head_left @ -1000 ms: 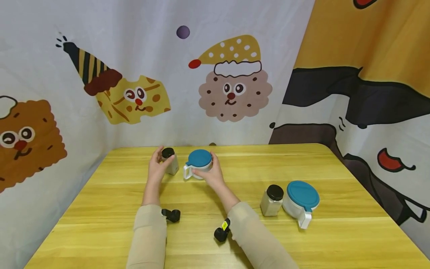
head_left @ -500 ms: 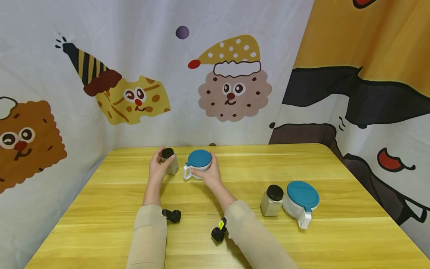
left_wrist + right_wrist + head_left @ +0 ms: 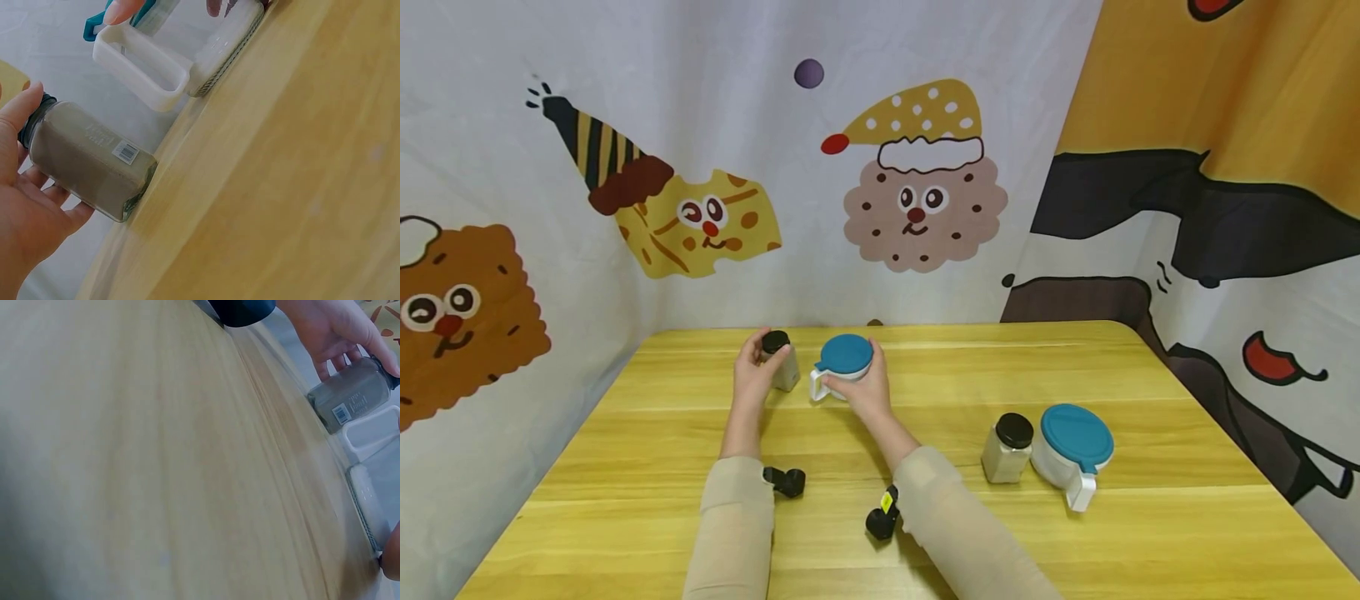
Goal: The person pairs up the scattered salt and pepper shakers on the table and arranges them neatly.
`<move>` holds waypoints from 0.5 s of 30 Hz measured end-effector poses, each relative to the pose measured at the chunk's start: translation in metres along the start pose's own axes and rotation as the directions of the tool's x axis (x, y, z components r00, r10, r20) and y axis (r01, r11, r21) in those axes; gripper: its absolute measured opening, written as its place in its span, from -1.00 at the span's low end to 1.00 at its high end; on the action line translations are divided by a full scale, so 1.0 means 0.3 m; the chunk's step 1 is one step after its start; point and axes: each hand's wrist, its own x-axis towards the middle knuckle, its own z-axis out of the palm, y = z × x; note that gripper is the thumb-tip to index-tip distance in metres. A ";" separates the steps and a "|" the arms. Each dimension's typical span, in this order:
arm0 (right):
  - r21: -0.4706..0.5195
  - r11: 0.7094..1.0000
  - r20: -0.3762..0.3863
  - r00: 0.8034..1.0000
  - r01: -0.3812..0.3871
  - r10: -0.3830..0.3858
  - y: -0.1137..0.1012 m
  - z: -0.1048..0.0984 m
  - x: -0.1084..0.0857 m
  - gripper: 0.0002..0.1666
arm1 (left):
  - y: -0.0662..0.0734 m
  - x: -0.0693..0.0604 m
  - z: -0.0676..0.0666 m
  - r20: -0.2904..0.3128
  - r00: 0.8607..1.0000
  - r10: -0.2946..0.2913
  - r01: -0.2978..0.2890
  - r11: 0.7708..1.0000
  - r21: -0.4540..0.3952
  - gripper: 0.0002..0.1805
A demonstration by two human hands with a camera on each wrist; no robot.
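At the far left of the table, my left hand [image 3: 750, 379] holds a square glass jar [image 3: 87, 156] with a black lid. Powder of a pale grey-brown shade fills much of it, and a barcode label shows on its side. Beside it stands a glass seasoning pot [image 3: 846, 354] with a blue lid and a white handle that points left towards the jar. My right hand [image 3: 870, 393] grips this pot round its right side, thumb in front near the handle. White contents show low in the pot in the left wrist view. Both containers appear upright on the table.
A second black-lidded jar [image 3: 1007, 454] and a second blue-lidded pot [image 3: 1071, 442] stand close together at the right of the wooden table [image 3: 820, 550]. Behind the table hangs a cartoon-print curtain [image 3: 715, 100]. Black wrist cameras [image 3: 882, 522] project from both sleeves.
The right forearm and its wrist camera have shifted slightly left, and the right thumb sits a little nearer the pot's handle. Both held containers have stayed in place.
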 end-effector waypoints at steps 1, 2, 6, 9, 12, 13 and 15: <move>-0.002 1.000 -0.003 1.000 -0.005 0.005 0.000 0.001 0.001 0.28 | 0.002 0.000 0.000 0.004 1.000 -0.010 0.010 1.000 -0.003 -0.34; -0.004 1.000 -0.007 1.000 -0.006 0.006 0.000 0.001 0.001 0.27 | 0.018 -0.007 0.002 0.010 1.000 -0.020 0.020 1.000 -0.001 -0.34; -0.014 1.000 -0.018 1.000 0.000 0.000 0.001 0.001 0.006 0.22 | 0.025 -0.008 0.004 0.007 0.999 -0.039 0.039 0.999 0.001 -0.33; -0.022 1.000 -0.024 1.000 0.005 -0.006 0.001 -0.001 0.007 0.20 | 0.012 -0.004 0.006 -0.004 1.000 -0.031 0.031 1.000 0.005 -0.33; -0.026 1.000 -0.026 1.000 0.007 -0.008 -0.003 -0.004 0.007 0.18 | 0.010 -0.004 0.007 -0.010 1.000 -0.027 0.027 1.000 0.004 -0.34; -0.027 1.000 -0.025 1.000 0.009 -0.010 -0.003 -0.005 0.008 0.18 | 0.008 -0.003 0.008 -0.013 1.000 -0.024 0.024 1.000 0.001 -0.34; -0.030 0.999 -0.024 1.000 0.014 -0.014 -0.003 -0.006 0.009 0.17 | 0.006 -0.001 0.009 -0.018 1.000 -0.019 0.019 1.000 -0.001 -0.36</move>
